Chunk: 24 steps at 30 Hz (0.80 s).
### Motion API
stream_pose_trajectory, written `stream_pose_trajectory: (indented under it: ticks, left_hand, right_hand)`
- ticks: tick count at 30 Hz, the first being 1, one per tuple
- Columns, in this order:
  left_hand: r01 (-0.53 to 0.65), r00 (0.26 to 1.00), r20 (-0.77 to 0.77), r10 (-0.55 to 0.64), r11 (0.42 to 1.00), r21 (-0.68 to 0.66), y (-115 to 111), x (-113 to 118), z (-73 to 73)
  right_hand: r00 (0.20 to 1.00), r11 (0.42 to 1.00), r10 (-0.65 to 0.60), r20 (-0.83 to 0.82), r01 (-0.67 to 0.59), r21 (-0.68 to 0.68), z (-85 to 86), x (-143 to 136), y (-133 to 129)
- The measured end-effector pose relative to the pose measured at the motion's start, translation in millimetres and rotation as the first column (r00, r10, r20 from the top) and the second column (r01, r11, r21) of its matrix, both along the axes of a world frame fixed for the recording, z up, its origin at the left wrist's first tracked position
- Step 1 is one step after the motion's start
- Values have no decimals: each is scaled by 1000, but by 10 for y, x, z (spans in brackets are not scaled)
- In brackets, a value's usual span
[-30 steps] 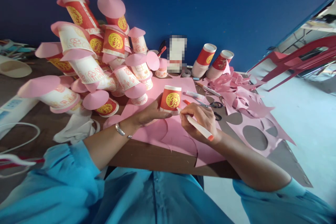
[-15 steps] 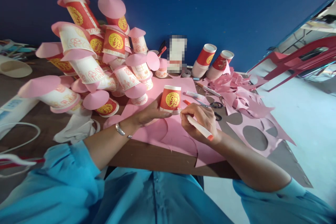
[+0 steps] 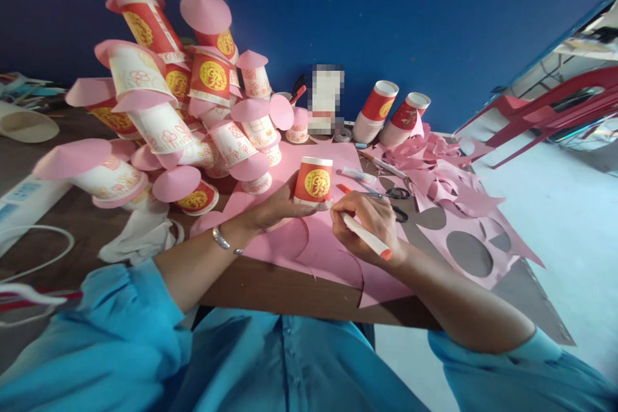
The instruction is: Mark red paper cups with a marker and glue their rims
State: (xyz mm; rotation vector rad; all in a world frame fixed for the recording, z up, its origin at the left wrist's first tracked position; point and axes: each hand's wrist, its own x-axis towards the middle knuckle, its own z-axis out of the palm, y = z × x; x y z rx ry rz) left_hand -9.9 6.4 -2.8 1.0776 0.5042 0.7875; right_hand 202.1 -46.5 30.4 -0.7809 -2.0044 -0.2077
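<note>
A red paper cup [image 3: 313, 181] with a round yellow emblem and a white rim is held by my left hand [image 3: 279, 205], its thumb along the cup's lower side. In my right hand [image 3: 371, 222] is a white marker pen [image 3: 365, 235] with an orange end, gripped like a pencil. The pen's tip meets the lower right edge of the cup, where my fingers partly hide it. An orange marker cap [image 3: 344, 187] shows just behind my right hand. Pink paper sheets [image 3: 333, 257] lie under both hands.
Paper cups with pink cone roofs [image 3: 164, 129] are piled at the left. Two stacks of cups [image 3: 374, 112] stand at the back. Black-handled scissors [image 3: 398, 193], a clear tube [image 3: 358, 175] and pink scraps [image 3: 434, 161] lie to the right. A red chair [image 3: 545, 109] stands beyond.
Almost nothing differs. My right hand and the marker pen have shifted very slightly to the left; the cup stays in my left hand.
</note>
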Motion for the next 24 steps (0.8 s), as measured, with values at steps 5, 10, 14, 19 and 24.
stream_pose_trajectory:
  ticks: [5, 10, 14, 19, 24]
  left_hand:
    - [-10, 1000, 6, 10, 1000, -6, -9, 25, 17]
    - [-18, 1000, -2, 18, 1000, 19, -16, 29, 31]
    - [-5, 1000, -5, 5, 999, 45, -11, 25, 29]
    - [-11, 999, -32, 12, 999, 33, -3, 17, 15]
    - [-29, 997, -68, 32, 999, 44, 7, -4, -28]
  right_hand:
    - [1000, 1000, 12, -9, -12, -8, 5, -2, -9]
    - [1000, 999, 29, -7, -29, -40, 20, -8, -20]
    - [999, 998, 33, -12, -33, -55, 33, -9, -28]
    - [999, 998, 36, 1, -36, -47, 25, 0, -24]
    - [998, 997, 62, -10, -62, -55, 16, -1, -26]
